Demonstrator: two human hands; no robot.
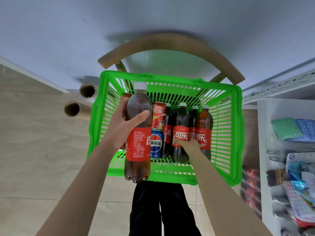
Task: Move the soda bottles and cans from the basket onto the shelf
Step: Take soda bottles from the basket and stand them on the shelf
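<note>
Left hand (124,123) has its grip wrapped round a cola bottle (138,133), lifted above the green basket (237,133). Right hand (189,143) is pinching a second bottle (181,133) low on its label, so it might tip into its neighbours. Shelf (265,150) sits at 3 o'clock.

Two bare forearms reach into view from the lower corners, with no sleeves, watch, bracelet or rings showing on either. The left hand (125,126) and the right hand (189,145) are both ungloved — the fingers (139,116) are bare, with short, unpainted nails. Below, between the arms, stand two legs in plain black trousers (163,210) — loose, dark cloth with soft folds, no pattern or markings visible.
</note>
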